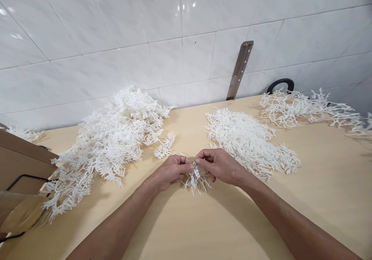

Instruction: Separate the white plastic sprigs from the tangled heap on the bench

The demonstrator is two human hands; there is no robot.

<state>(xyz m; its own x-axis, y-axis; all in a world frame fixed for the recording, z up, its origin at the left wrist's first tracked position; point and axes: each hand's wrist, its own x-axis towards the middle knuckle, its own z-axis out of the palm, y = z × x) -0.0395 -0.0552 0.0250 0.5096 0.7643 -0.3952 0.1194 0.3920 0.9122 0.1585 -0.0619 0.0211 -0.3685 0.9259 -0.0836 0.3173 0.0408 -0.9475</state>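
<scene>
Between my two hands, low over the table, is a small white branching sprig [197,180] that looks like artificial foliage. My left hand [174,171] pinches its upper end with thumb and forefinger. From the other side my right hand [219,165] pinches the same spot, the fingertips of both hands nearly touching. Thin white tips fan out below the fingers toward me. A single loose sprig [165,145] lies just beyond my left hand. Close past my right hand spreads a flat pile of white sprigs [244,140].
A taller heap of white sprigs [119,132] rises at left, trailing toward a cardboard box [24,163]. More white branches [308,109] lie at back right before a black ring-shaped handle [280,85]. A metal strip [240,70] leans on the tiled wall [162,16] behind the wooden table [186,229].
</scene>
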